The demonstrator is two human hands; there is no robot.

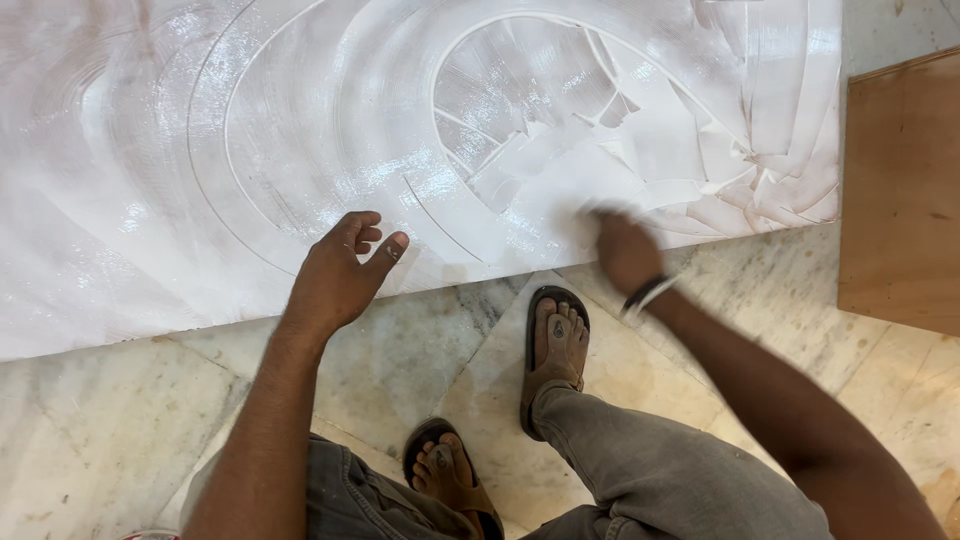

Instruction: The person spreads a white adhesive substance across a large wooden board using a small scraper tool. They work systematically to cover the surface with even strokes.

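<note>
While we are looking down from the head view, we are finding the left hand (pixel 340 275) resting on the near edge of the white coated panel (pixel 200 150), fingers curled, thumb spread, gripping nothing. The right hand (pixel 625 250) is lying blurred on the panel further right; we cannot tell its grip. The panel is lying flat on the marble floor (pixel 100 430), a wooden board (pixel 900 190) at far right.

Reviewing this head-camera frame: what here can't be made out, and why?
- Right hand: motion-blurred; whether it holds a cloth or tool on the white textured panel cannot be told.
- Left hand: fingers curl loosely above the panel edge; contact unclear.
- White textured panel: cut off by the top and left edges.
- Wooden board: cut off by the right edge.
</note>
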